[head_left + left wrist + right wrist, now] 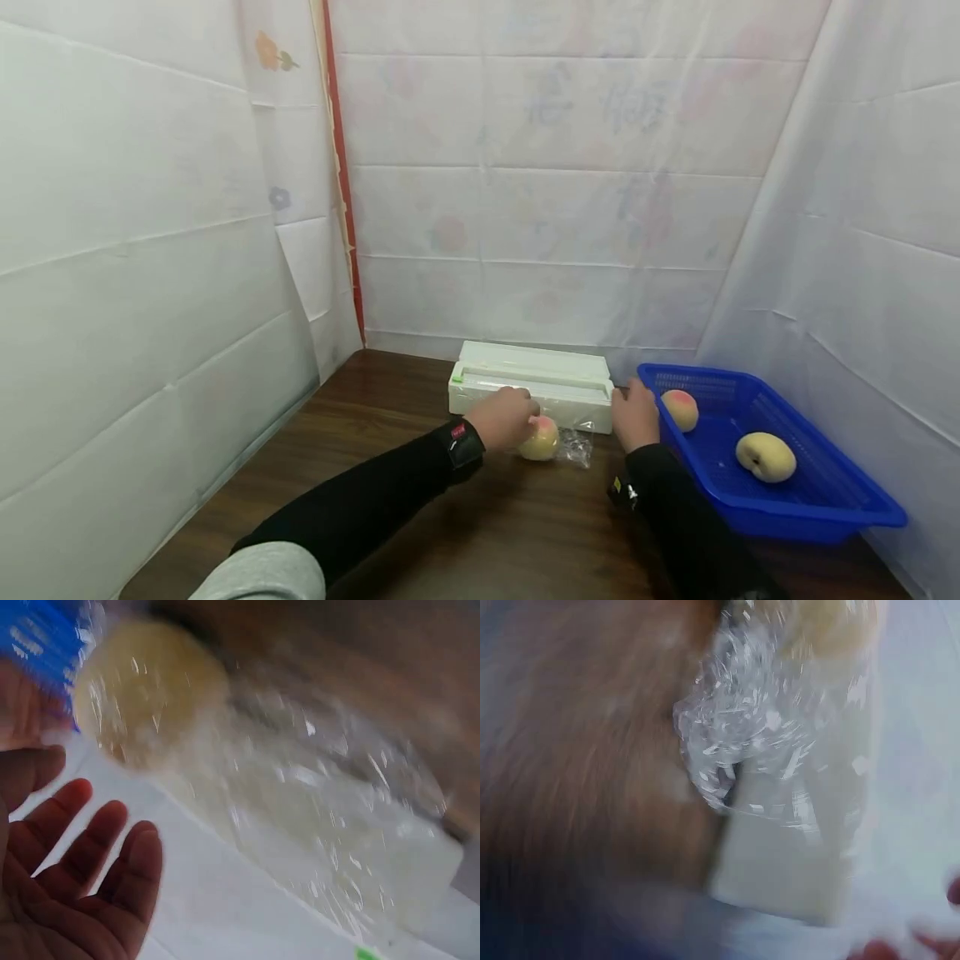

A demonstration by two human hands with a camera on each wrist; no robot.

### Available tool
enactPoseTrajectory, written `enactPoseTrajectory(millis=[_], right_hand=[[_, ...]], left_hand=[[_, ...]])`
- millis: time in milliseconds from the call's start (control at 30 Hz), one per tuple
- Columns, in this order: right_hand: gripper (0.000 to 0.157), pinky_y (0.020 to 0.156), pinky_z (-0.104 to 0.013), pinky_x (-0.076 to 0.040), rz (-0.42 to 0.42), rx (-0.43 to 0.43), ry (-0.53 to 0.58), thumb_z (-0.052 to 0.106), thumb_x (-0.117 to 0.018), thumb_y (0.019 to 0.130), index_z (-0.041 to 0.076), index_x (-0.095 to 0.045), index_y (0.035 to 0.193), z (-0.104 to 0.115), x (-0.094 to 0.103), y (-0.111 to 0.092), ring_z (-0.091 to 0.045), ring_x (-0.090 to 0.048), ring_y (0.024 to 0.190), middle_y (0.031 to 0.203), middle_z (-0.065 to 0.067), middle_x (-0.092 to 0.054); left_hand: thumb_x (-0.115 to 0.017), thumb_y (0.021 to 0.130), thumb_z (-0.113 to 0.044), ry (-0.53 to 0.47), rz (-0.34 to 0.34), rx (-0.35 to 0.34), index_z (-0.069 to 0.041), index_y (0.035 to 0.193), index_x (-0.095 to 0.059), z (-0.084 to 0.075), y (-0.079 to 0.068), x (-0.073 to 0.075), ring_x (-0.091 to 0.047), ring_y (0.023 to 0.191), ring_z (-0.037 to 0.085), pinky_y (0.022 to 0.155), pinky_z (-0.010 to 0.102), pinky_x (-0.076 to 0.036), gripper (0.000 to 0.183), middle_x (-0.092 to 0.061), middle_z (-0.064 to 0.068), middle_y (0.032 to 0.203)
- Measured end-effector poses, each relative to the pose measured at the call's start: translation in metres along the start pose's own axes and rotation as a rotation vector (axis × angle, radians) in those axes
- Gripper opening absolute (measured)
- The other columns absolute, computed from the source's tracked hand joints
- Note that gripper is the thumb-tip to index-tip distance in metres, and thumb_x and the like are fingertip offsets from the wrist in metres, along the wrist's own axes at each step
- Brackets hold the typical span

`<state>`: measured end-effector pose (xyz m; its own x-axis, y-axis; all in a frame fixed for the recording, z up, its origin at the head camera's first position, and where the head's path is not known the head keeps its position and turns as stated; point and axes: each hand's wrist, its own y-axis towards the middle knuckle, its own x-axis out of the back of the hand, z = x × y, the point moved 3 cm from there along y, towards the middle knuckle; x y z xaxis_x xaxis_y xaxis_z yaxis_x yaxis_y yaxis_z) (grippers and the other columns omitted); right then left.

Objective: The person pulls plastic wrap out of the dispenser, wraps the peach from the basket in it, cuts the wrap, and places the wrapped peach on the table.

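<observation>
A peach (539, 439) lies on the table under clear cling film (574, 447) that bunches up to its right. Behind it stands a white cling film dispenser box (537, 400) with its lid raised; film stretches from the box to the peach. My left hand (504, 420) is just left of the peach; in the left wrist view its loosely bent fingers (142, 859) hold nothing. By the box's right end is my right hand (635, 414). Only its fingertips (881, 949) show in the right wrist view, blurred and spread, with nothing between them.
To the right, a blue plastic basket (817, 454) holds one peach (681, 410) near its left wall and another (766, 457) in the middle. White sheeting (540, 208) hangs behind and on both sides of the brown wooden table (390, 408).
</observation>
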<state>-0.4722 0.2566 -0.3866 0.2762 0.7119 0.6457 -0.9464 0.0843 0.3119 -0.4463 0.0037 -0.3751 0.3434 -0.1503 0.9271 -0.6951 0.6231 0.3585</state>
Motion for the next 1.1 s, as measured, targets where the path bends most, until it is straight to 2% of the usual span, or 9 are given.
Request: enactPoseTrajectory(millis=[33,133,233,300,533,733,800,967,1100], right_hand=[[0.046,0.105,-0.065,-0.047,-0.018,0.076,-0.069,0.015,-0.046,0.107,-0.013,-0.055,0.142,0.01,-0.001,-0.006,-0.055,-0.058,0.125,0.136,-0.039,-0.06],[0.034,0.093,-0.059,-0.054,0.079,0.296,-0.187,0.008,-0.059,0.099,-0.006,-0.069,0.128,0.043,-0.013,-0.027,-0.043,-0.069,0.108,0.119,-0.028,-0.072],[0.032,0.095,-0.056,-0.056,0.189,0.454,-0.234,0.004,-0.069,0.093,-0.004,-0.072,0.125,0.062,-0.032,-0.042,-0.04,-0.07,0.109,0.118,-0.024,-0.072],[0.034,0.095,-0.054,-0.057,0.2,0.526,-0.257,0.002,-0.076,0.088,-0.004,-0.072,0.122,0.068,-0.041,-0.049,-0.039,-0.07,0.108,0.115,-0.023,-0.072],[0.027,0.078,-0.044,-0.052,0.115,0.569,-0.324,0.002,-0.088,0.074,0.004,-0.07,0.094,0.065,-0.057,-0.055,-0.022,-0.06,0.082,0.089,-0.008,-0.065],[0.043,0.084,-0.048,-0.055,0.061,0.638,-0.306,0.0,-0.092,0.07,0.004,-0.071,0.107,0.062,-0.059,-0.056,-0.029,-0.067,0.093,0.099,-0.011,-0.068],[0.044,0.083,-0.048,-0.055,0.043,0.648,-0.317,-0.001,-0.092,0.069,0.004,-0.072,0.108,0.062,-0.059,-0.058,-0.029,-0.067,0.093,0.1,-0.011,-0.068],[0.035,0.075,-0.044,-0.054,0.057,0.669,-0.351,-0.002,-0.088,0.068,0.006,-0.073,0.098,0.066,-0.055,-0.068,-0.024,-0.064,0.083,0.089,-0.007,-0.067],[0.032,0.072,-0.038,-0.052,0.147,0.685,-0.364,0.005,-0.092,0.068,0.011,-0.073,0.093,0.072,-0.05,-0.082,-0.016,-0.06,0.079,0.084,-0.001,-0.066]], left_hand=[[-0.075,0.099,-0.027,-0.03,0.016,-0.002,-0.015,0.103,-0.078,-0.005,-0.001,-0.003,-0.063,0.083,0.012,0.073,0.027,-0.052,0.014,-0.07,-0.002,0.093],[-0.082,0.093,-0.037,-0.046,0.04,0.023,-0.015,0.109,-0.074,-0.01,-0.002,-0.011,-0.065,0.087,0.011,0.075,0.025,-0.054,0.028,-0.07,-0.002,0.098],[-0.088,0.088,-0.037,-0.06,0.037,0.035,-0.015,0.112,-0.071,-0.006,-0.001,-0.017,-0.065,0.09,0.012,0.078,0.026,-0.055,0.036,-0.07,-0.002,0.101],[-0.088,0.087,-0.031,-0.068,0.018,0.015,-0.015,0.112,-0.07,-0.004,0.001,-0.02,-0.065,0.091,0.012,0.078,0.027,-0.055,0.035,-0.069,-0.001,0.102],[-0.086,0.088,-0.024,-0.067,0.034,-0.014,-0.014,0.115,-0.068,-0.007,0.006,-0.029,-0.066,0.095,0.013,0.084,0.029,-0.056,0.035,-0.071,-0.001,0.104],[-0.084,0.089,-0.049,-0.054,0.025,-0.032,-0.015,0.129,-0.066,-0.009,0.008,-0.027,-0.067,0.104,0.015,0.093,0.029,-0.056,0.056,-0.071,-0.001,0.112],[-0.086,0.088,-0.044,-0.048,0.01,-0.053,-0.015,0.13,-0.065,-0.009,0.007,-0.026,-0.067,0.105,0.015,0.093,0.029,-0.056,0.055,-0.071,0.0,0.113],[-0.09,0.083,-0.029,-0.034,0.006,-0.088,-0.015,0.128,-0.065,-0.016,-0.008,-0.019,-0.066,0.098,0.013,0.085,0.028,-0.056,0.054,-0.069,-0.001,0.11],[-0.089,0.084,-0.031,-0.034,0.024,-0.105,-0.017,0.119,-0.067,-0.026,-0.027,-0.011,-0.062,0.091,0.009,0.079,0.024,-0.054,0.044,-0.068,-0.004,0.103]])
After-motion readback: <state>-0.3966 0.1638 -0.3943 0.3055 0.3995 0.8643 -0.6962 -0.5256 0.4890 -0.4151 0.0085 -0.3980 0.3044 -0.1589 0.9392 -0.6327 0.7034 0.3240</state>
